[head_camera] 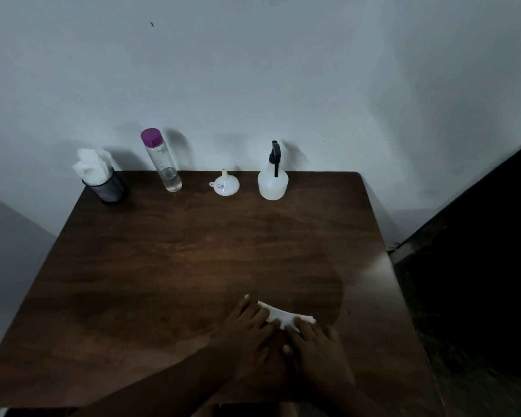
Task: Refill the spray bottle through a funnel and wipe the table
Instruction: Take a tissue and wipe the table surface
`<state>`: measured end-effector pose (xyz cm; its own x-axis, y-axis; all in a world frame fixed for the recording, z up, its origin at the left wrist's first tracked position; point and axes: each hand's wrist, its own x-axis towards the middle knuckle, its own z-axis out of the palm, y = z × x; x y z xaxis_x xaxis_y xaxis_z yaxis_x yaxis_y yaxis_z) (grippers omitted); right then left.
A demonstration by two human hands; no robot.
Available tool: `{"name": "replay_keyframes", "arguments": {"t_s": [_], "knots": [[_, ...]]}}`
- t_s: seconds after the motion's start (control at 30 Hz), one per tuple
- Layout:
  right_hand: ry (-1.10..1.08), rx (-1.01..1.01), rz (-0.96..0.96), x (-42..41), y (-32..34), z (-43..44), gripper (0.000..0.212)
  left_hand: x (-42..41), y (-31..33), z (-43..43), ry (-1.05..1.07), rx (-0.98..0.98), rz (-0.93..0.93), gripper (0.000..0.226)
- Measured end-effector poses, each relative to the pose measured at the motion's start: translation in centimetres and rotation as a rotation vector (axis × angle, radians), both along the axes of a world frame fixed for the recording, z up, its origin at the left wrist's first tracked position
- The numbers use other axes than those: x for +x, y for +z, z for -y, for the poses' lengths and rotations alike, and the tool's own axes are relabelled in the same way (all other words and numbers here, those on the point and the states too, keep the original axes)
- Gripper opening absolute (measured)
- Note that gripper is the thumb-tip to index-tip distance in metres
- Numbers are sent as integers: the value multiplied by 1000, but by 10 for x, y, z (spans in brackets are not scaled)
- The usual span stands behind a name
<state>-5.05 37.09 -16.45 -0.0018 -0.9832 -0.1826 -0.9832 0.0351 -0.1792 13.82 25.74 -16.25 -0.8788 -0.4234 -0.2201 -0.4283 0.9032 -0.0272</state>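
Pressing folded tissue (pixel 283 315) to table (pixel 163 266), well apart from spray bottle (pixel 272 180), under straight fingers (pixel 242 308) of left hand (pixel 247 331) and right hand (pixel 316 347), presumably for even wiping.

One bench (pixel 193 266) is recorded, and four standing items are counted on it: one spray bottle (pixel 273 182), one white funnel (pixel 225 188), one clear bottle (pixel 163 164) with a purple cap and one black mesh holder (pixel 109 189). One bunch of tissues (pixel 89 167) is counted in the holder, and one folded tissue (pixel 278 316) apart from it. Two hands are noted: one left hand (pixel 247 332) and one right hand (pixel 316 347).
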Motion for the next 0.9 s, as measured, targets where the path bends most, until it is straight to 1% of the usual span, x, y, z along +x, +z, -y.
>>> {"name": "replay_keyframes", "arguments": {"t_s": [0.07,0.13,0.2,0.27,0.4,0.5,0.63,0.77,0.9], "knots": [[-15,0,16,18,-2,0,41,16,1,4,-3,35,43,50],[-18,-2,2,35,-5,2,42,32,0,8,4,114,13,49],[-7,-7,-10,54,-8,7,42,51,-3,12,16,154,-26,49],[6,-12,-9,72,-11,12,42,73,-3,15,43,182,-16,49],[51,-8,21,101,-12,23,42,112,-2,16,57,141,-37,51],[110,1,44,112,-13,27,41,132,-7,13,51,79,-95,51],[187,30,68,113,-12,29,38,143,-11,5,12,106,-121,48],[218,37,90,108,-8,30,33,139,-12,-5,-48,115,-161,37],[274,7,53,101,-6,30,24,136,-10,-9,-36,117,-226,21]]}}
